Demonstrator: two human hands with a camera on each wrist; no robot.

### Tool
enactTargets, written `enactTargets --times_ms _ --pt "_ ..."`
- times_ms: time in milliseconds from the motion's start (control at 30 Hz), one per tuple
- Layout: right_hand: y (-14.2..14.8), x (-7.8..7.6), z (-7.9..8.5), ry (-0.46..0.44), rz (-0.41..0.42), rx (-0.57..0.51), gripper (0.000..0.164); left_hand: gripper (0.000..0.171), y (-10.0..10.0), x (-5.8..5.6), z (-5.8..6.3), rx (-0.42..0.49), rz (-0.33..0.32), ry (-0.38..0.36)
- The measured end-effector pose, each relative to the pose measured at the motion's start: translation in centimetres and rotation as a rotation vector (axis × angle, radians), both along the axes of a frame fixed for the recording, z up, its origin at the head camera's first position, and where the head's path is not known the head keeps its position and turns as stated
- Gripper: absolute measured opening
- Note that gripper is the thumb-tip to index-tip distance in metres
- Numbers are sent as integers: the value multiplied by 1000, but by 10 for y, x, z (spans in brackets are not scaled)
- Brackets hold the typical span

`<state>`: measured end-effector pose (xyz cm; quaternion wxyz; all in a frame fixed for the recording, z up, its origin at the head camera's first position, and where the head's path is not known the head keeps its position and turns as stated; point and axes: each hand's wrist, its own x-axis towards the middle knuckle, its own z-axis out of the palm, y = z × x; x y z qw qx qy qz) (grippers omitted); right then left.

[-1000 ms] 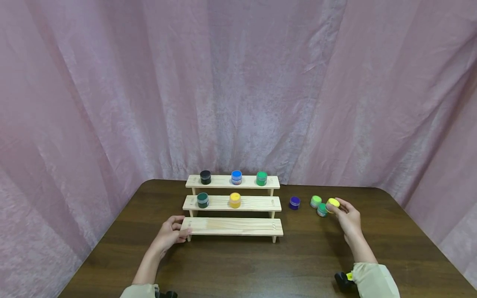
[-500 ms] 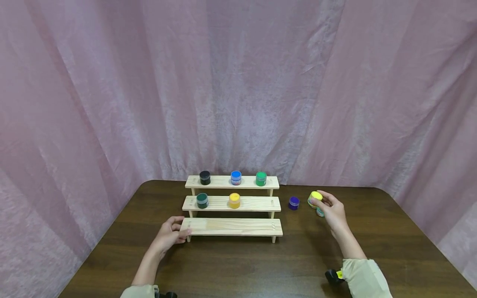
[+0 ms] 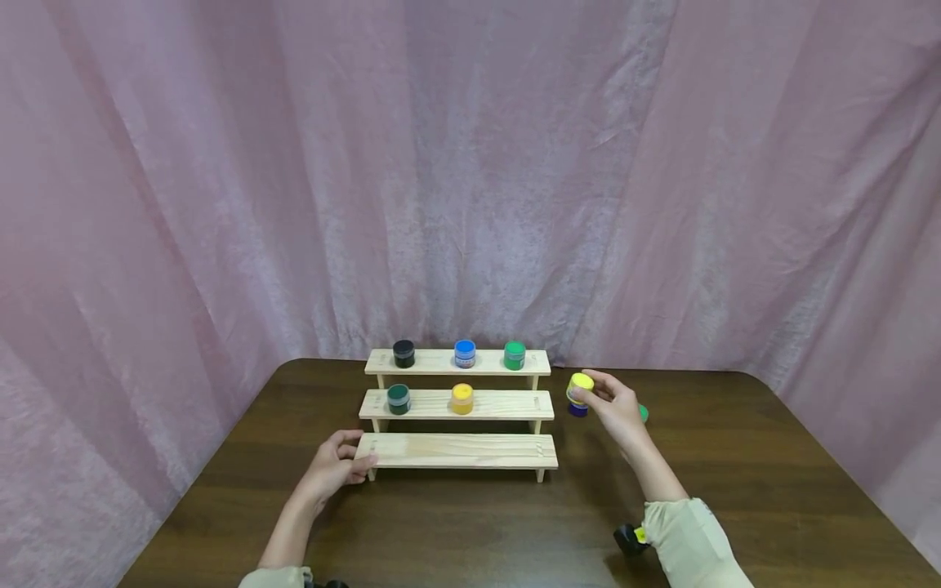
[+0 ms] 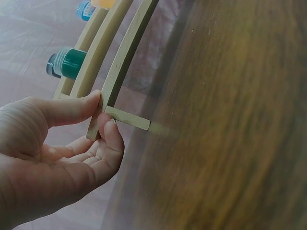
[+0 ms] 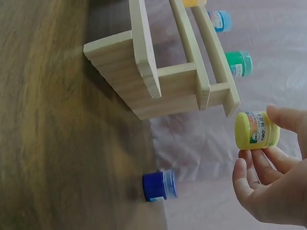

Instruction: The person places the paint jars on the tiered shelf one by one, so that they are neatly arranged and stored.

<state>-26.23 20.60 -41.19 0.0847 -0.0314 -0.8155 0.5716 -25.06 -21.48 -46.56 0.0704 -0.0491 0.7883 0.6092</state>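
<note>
My right hand (image 3: pixel 616 411) pinches a yellow paint jar (image 5: pixel 256 130) between thumb and fingers, held up off the table. In the head view this jar overlaps a dark blue paint jar (image 3: pixel 577 410) that stands on the table right of the wooden rack. At the left end of the lowest step (image 3: pixel 456 451), my left hand (image 3: pixel 332 467) grips the board, thumb on top and fingers underneath. The left wrist view shows that thumb and a fingertip pinching the board's end (image 4: pixel 99 115) beside its leg. A green jar (image 3: pixel 643 413) shows partly behind my right hand.
The top step (image 3: pixel 434 360) carries a black jar (image 3: pixel 403 354), a blue jar (image 3: pixel 465 354) and a green jar (image 3: pixel 515 355). On the middle step (image 3: pixel 515 403) stand a dark green jar (image 3: pixel 399 398) and an orange-yellow jar (image 3: pixel 461 398). Behind the table hangs a pink curtain (image 3: pixel 470 180).
My right hand has carried the yellow jar leftward, from over the green jars to over the dark blue jar. My left hand has stayed at the rack's lowest step.
</note>
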Motion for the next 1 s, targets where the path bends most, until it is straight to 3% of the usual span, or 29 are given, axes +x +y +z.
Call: enactTargets --times_ms 233,700,1000 --pt "-12 -5 3 -23 70 5 58 58 -1 -1 -1 -19 3 1" --pt "-40 -8 4 21 200 0 54 60 -1 -3 -1 -7 -18 6" --pt "-55 -11 -3 -8 215 -2 55 60 0 -1 -2 8 -24 10"
